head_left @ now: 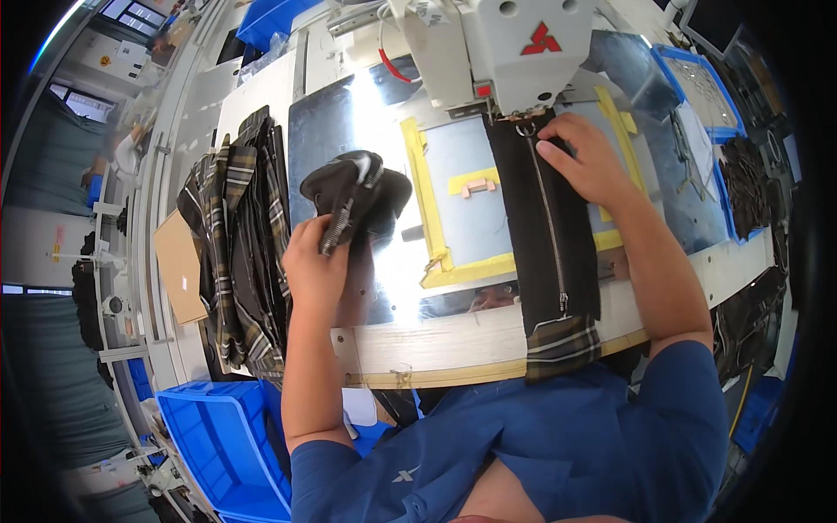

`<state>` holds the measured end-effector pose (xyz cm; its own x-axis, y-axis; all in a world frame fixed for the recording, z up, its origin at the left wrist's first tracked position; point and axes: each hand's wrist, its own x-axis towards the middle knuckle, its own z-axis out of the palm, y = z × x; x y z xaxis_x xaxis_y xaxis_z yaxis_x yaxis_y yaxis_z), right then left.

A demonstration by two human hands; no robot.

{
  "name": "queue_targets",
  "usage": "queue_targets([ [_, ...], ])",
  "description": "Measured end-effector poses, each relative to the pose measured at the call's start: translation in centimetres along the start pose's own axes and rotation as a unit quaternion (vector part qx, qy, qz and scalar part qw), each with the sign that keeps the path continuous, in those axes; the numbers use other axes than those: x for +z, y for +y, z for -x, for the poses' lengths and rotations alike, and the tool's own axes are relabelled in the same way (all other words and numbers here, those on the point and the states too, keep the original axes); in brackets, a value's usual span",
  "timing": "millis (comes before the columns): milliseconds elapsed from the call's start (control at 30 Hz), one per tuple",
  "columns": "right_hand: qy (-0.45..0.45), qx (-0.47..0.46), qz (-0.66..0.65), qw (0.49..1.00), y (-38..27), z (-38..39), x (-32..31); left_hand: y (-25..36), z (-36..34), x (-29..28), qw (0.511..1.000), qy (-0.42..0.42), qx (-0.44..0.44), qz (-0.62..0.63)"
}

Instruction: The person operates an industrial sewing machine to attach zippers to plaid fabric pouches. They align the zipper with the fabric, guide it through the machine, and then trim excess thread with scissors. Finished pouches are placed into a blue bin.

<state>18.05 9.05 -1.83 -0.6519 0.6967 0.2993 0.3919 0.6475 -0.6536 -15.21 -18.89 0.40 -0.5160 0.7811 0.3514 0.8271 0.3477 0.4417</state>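
Observation:
A long black fabric strip with a zipper (558, 248) lies under the head of a white sewing machine (523, 52). Its plaid end hangs over the table's front edge. At the strip's far end, beside a small metal ring (526, 130), my right hand (590, 161) has its thumb and bent fingers closed at the fabric; the exact contact is partly hidden. My left hand (316, 264) is closed around a folded black fabric piece (357, 192) with zipper teeth along one edge, held over the shiny metal plate (323, 131).
Stacked plaid and black fabric pieces (240, 253) lie at the left, by a brown cardboard sheet (179, 270). A yellow-taped frame (436, 235) sits on the plate. A blue bin (218, 444) stands below left; a blue tray (697, 87) is at far right.

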Motion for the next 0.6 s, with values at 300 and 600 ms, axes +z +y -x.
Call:
queue_targets([
  [300,0.005,-0.006,0.002,1.000,0.2,0.2,0.1,-2.6,-1.3,-0.6,0.931,0.010,-0.204,0.302],
  [600,0.005,-0.004,-0.001,1.000,-0.2,0.3,-0.1,-2.6,-1.0,0.0,0.928,0.040,-0.187,0.321],
])
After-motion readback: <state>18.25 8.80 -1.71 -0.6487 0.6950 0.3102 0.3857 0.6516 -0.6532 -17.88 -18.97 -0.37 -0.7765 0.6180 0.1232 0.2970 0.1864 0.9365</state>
